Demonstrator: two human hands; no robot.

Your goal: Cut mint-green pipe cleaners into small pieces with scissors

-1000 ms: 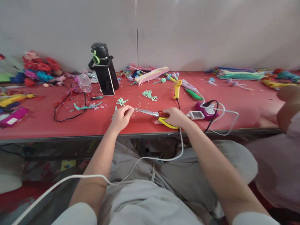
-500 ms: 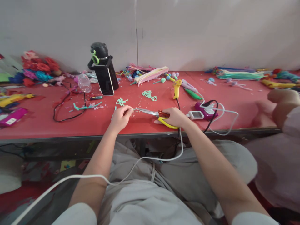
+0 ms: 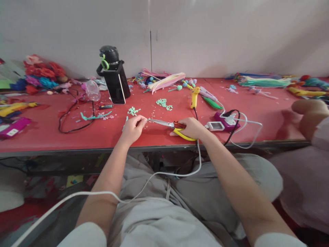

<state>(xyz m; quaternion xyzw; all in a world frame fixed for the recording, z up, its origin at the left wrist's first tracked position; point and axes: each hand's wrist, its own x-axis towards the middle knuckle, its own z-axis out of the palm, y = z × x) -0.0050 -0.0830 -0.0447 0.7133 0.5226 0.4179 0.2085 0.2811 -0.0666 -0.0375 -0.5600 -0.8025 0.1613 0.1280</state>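
My left hand (image 3: 133, 129) is closed in a pinch on a mint-green pipe cleaner (image 3: 125, 122), part of which shows beyond the knuckles; the rest is hidden by the fingers. My right hand (image 3: 191, 128) grips scissors (image 3: 161, 122) by their yellow and red handles. The blade tips point left and lie right at the left fingertips. Short cut green pieces form one small pile (image 3: 133, 110) just beyond my left hand and another pile (image 3: 164, 103) farther back. Tiny pale bits are scattered around the blades.
A black flask in a holder (image 3: 114, 80) stands at the back left. A yellow glue gun (image 3: 194, 97) and a purple power strip (image 3: 227, 121) with cables sit to the right. Pipe cleaner bundles (image 3: 167, 82) lie along the wall. Another person's arm (image 3: 311, 113) rests at far right.
The green tip that stuck out of my left fingers toward the blades hardly shows now. The scissor tips are slightly closer to the fingertips. Both hands stay nearly in place.
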